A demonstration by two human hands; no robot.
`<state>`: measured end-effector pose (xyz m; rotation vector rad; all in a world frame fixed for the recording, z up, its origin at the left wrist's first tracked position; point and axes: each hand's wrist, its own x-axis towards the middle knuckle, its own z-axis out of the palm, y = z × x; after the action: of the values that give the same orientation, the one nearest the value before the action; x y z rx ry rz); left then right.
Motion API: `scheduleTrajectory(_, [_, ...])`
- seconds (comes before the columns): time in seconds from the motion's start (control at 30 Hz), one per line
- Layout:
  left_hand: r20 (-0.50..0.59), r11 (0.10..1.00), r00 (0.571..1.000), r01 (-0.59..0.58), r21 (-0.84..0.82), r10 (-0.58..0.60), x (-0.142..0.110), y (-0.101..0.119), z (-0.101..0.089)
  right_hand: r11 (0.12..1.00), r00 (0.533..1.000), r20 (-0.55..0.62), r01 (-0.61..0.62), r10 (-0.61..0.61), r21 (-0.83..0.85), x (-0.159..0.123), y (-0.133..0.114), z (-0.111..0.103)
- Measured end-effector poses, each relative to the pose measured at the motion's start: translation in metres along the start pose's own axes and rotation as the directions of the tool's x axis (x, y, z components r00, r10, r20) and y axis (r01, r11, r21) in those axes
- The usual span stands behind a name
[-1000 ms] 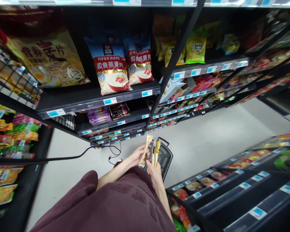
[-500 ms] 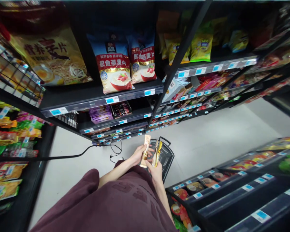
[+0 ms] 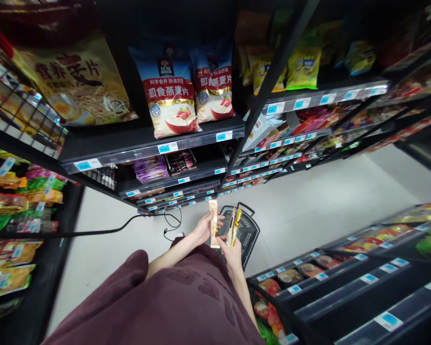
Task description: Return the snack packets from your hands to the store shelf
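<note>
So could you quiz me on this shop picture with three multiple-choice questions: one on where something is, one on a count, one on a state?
1. Where is the black basket?
A. on the floor, beyond the hands
B. on a shelf
C. on the person's arm

2. How many blue-topped oat bags stand side by side on the shelf?
A. one
B. two
C. five

3. What is the left hand doing?
A. hanging empty
B. holding a tan stick packet
C. gripping the basket handle

A: the basket sits on the pale floor.
B: two bags show.
B: its fingers close on the packet.
</note>
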<state>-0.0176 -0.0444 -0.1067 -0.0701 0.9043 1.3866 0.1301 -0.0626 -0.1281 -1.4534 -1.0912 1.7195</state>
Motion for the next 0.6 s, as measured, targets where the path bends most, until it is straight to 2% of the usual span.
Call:
scheduleTrajectory(0.23, [-0.049, 1.0, 0.999, -0.008, -0.028, 0.006, 0.0, -0.002, 0.001, 1.0, 1.0, -0.015, -0.012, 0.012, -0.007, 0.001, 0.007, -0.002])
scheduleTrajectory(0.47, [-0.17, 0.991, 0.977, -0.131, -0.025, 0.125, 0.012, 0.009, -0.009, 0.997, 0.999, -0.037, -0.042, 0.04, -0.057, -0.004, 0.013, -0.004])
scheduleTrajectory(0.53, [-0.173, 0.993, 0.977, -0.121, 0.018, 0.122, 0.012, 0.009, -0.012, 0.996, 0.996, -0.063, -0.067, 0.064, -0.051, -0.006, 0.015, -0.004])
scheduleTrajectory(0.6, [-0.173, 0.994, 0.982, -0.058, 0.088, 0.073, 0.01, 0.002, -0.016, 0.996, 0.991, -0.113, -0.074, 0.067, -0.058, -0.005, 0.019, -0.003])
